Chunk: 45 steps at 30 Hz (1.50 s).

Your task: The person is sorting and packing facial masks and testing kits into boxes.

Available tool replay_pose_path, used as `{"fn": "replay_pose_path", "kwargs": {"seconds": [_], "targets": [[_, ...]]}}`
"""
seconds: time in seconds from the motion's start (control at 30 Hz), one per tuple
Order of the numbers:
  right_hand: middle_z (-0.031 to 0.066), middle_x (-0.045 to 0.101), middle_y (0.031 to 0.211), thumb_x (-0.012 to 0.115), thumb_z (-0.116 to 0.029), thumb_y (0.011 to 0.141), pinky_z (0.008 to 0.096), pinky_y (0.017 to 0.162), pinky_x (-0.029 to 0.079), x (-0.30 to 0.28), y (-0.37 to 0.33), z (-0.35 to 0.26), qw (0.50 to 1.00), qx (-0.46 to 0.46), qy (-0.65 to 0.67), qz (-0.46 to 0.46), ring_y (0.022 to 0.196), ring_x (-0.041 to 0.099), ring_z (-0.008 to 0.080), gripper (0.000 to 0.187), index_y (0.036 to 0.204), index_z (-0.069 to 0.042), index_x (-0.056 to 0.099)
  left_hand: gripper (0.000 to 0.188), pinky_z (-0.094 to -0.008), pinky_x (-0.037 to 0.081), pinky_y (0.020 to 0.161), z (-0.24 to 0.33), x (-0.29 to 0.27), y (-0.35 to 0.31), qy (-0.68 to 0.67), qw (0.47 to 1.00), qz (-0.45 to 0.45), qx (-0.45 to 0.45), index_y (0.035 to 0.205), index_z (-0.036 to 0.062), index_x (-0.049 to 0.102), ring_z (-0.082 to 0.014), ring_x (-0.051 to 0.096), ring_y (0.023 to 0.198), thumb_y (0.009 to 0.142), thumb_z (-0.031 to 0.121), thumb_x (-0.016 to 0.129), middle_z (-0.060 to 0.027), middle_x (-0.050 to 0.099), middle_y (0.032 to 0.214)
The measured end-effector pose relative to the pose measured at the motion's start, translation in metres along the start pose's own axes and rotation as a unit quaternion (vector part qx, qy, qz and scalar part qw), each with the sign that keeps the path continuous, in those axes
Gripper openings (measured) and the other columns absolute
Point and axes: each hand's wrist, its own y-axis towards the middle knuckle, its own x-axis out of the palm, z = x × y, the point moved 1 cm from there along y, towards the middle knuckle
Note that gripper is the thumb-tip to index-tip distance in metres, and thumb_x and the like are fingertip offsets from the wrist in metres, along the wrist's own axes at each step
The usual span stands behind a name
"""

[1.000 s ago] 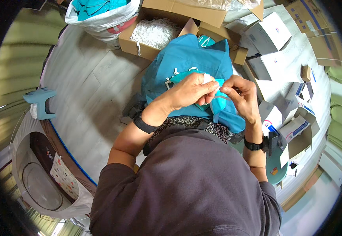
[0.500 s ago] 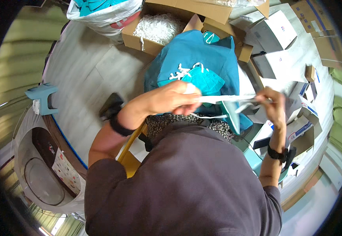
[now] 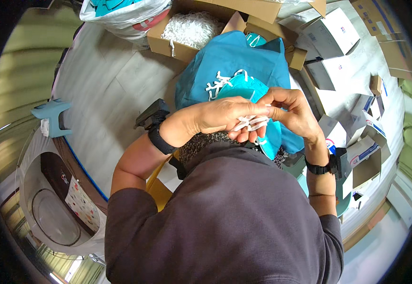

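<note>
My left hand (image 3: pixel 222 116) is curled around several white elastic straps (image 3: pixel 251 123), which lie looped across its fingers. My right hand (image 3: pixel 291 111) meets it, thumb and fingers pinched on the straps by the left thumb. A teal face mask (image 3: pixel 271 139) hangs just below my hands, partly hidden by them. Another teal face mask (image 3: pixel 244 85) rests on the blue cloth (image 3: pixel 206 61) over my lap. Beside it on the cloth lie short white strap pieces (image 3: pixel 218 84).
Ahead stands a cardboard box (image 3: pixel 182 52) filled with white straps (image 3: pixel 192 29). Left of it is a white bag (image 3: pixel 120 23) holding teal masks. White cartons (image 3: pixel 331 33) and opened boxes (image 3: pixel 364 158) crowd the right side. A light-blue stool (image 3: pixel 52 111) is at far left.
The white strap stretched between my hands is now gathered in my left hand. My right hand has moved left to meet it, and the mask hangs lower beneath them.
</note>
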Motion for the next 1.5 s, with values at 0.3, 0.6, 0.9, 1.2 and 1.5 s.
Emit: {"fn": "replay_pose_path", "kwargs": {"seconds": [0.3, 0.6, 0.9, 1.2, 1.5], "targets": [[0.0077, 0.060, 0.073, 0.070, -0.005, 0.086, 0.0285, 0.056, 0.040, -0.013, -0.013, -0.012, 0.975, -0.048, -0.202, 0.079, 0.064, 0.053, 0.0128, 0.009, 0.084, 0.003, 0.066, 0.045, -0.0193, 0.033, 0.041, -0.015, -0.008, 0.016, 0.005, 0.997, 0.057, 0.061, 0.085, 0.0031, 0.061, -0.0053, 0.047, 0.048, 0.102, 0.041, 0.043, -0.0040, 0.060, 0.068], [0.0093, 0.063, 0.071, 0.068, -0.005, 0.082, 0.0325, 0.062, 0.044, -0.068, -0.050, -0.012, 0.940, -0.115, -0.287, 0.142, 0.067, 0.058, 0.0218, 0.011, 0.074, 0.002, 0.065, 0.041, -0.0200, 0.031, 0.043, -0.016, 0.003, -0.003, 0.062, 0.993, 0.037, 0.091, 0.076, 0.0048, 0.054, -0.0044, 0.039, 0.048, 0.105, 0.032, 0.041, -0.0014, 0.053, 0.063], [0.0074, 0.061, 0.069, 0.070, -0.012, 0.084, 0.0301, 0.062, 0.042, -0.089, -0.087, 0.001, 0.937, -0.103, -0.282, 0.180, 0.065, 0.055, 0.0192, 0.020, 0.073, 0.003, 0.063, 0.038, -0.0196, 0.029, 0.044, -0.018, 0.006, -0.032, 0.080, 0.996, 0.028, 0.001, 0.079, 0.0064, 0.053, -0.0031, 0.036, 0.050, 0.105, 0.030, 0.039, 0.0016, 0.050, 0.064], [0.0044, 0.058, 0.071, 0.066, -0.010, 0.089, 0.0246, 0.063, 0.039, -0.116, -0.109, 0.036, 0.940, -0.067, -0.226, 0.248, 0.068, 0.052, 0.0113, 0.019, 0.077, 0.003, 0.061, 0.038, -0.0202, 0.029, 0.045, -0.004, -0.002, -0.050, 0.136, 0.990, -0.003, -0.039, 0.077, 0.0077, 0.053, -0.0025, 0.037, 0.050, 0.104, 0.032, 0.041, 0.0043, 0.047, 0.063], [0.0070, 0.063, 0.079, 0.066, -0.008, 0.088, 0.0298, 0.070, 0.043, -0.082, -0.054, 0.035, 0.950, -0.086, -0.213, 0.210, 0.074, 0.056, 0.0162, 0.012, 0.084, 0.003, 0.066, 0.020, -0.0206, 0.034, 0.040, 0.002, -0.012, 0.011, -0.112, 0.993, -0.024, 0.004, 0.094, -0.0021, 0.057, -0.0082, 0.047, 0.050, 0.089, 0.014, 0.047, -0.0108, 0.059, 0.074]]}}
